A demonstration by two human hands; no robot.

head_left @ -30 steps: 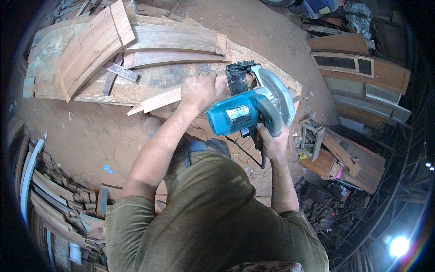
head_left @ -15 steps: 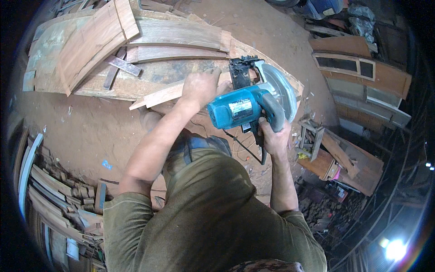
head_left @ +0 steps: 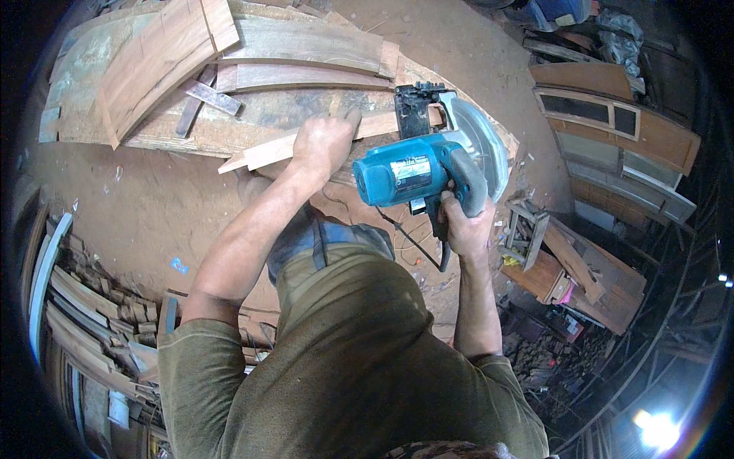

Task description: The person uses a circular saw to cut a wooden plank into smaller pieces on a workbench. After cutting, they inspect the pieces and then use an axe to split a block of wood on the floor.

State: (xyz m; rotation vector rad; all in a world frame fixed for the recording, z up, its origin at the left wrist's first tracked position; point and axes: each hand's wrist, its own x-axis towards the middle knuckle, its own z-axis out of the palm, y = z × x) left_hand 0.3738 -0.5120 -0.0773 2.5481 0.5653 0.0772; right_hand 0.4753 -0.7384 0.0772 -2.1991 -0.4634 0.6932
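My left hand (head_left: 322, 143) grips a narrow pale board (head_left: 262, 151) lying along the near edge of a worn wooden work surface (head_left: 164, 144), its fingers curled over the wood. My right hand (head_left: 468, 228) is closed on the rear handle of a teal circular saw (head_left: 401, 174). The saw's black base (head_left: 413, 113) rests over the board's right end, with its silver blade guard (head_left: 485, 134) on the right. Where blade meets wood is hidden. Wide planks (head_left: 160, 73) and short crossed offcuts (head_left: 210, 98) lie farther back on the surface.
Stacked boards (head_left: 92, 344) line the lower left. Wooden frames and panels (head_left: 612, 138) lie at the right, above a small wooden stand (head_left: 526, 233) and loose planks (head_left: 581, 268). A black cord (head_left: 405, 241) hangs below the saw. The dirt floor (head_left: 153, 222) holds scattered scraps.
The whole view has shifted, putting bench and saw higher in the picture. My left hand has moved slightly left along the board, away from the saw. My right hand still holds the handle.
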